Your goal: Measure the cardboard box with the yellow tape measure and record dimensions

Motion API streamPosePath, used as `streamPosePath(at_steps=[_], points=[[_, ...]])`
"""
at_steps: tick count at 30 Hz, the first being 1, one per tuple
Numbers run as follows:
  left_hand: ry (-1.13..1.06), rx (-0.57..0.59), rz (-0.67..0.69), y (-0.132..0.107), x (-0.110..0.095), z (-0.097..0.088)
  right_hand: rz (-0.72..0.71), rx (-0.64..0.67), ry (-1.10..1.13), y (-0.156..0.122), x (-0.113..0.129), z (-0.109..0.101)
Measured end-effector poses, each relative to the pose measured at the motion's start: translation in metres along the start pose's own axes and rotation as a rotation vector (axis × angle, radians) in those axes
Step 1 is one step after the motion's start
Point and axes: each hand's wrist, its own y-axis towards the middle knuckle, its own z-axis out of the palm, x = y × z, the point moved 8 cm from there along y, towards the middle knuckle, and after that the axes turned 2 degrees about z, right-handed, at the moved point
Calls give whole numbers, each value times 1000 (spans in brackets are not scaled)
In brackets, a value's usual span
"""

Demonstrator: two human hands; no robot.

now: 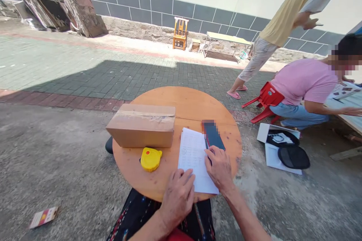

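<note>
A stack of white paper sheets (192, 158) with faint printed lines and a small drawing lies on the round wooden table (192, 98). My left hand (179, 196) rests at its lower left edge, fingers loosely bent and lying on the paper with nothing in them. Over the right edge is my right hand (220, 167), its fingers closed around what looks like a slim dark pen (207, 144), partly hidden by them. Just beyond that hand lies a dark phone (215, 137), partly blurred out.
A closed cardboard box (144, 126) and a yellow tape measure (151, 159) sit left on the table. To the right, a person in pink (305, 81) sits on a red chair (268, 98); another person (283, 19) stands behind. An open white box (283, 165) lies on the ground.
</note>
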Motion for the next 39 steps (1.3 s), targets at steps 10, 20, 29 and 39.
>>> streamPosePath(at_steps=[10,20,29,39], points=[[58,-77,63,-4,-2,0,102,-34,96,-12,3,0],[37,-85,217,-10,10,10,113,-59,134,-33,20,5],[-87,75,100,-11,15,-16,46,-208,277,-33,9,1],[-180,40,13,-8,19,-19,61,-248,438,-13,0,-9]])
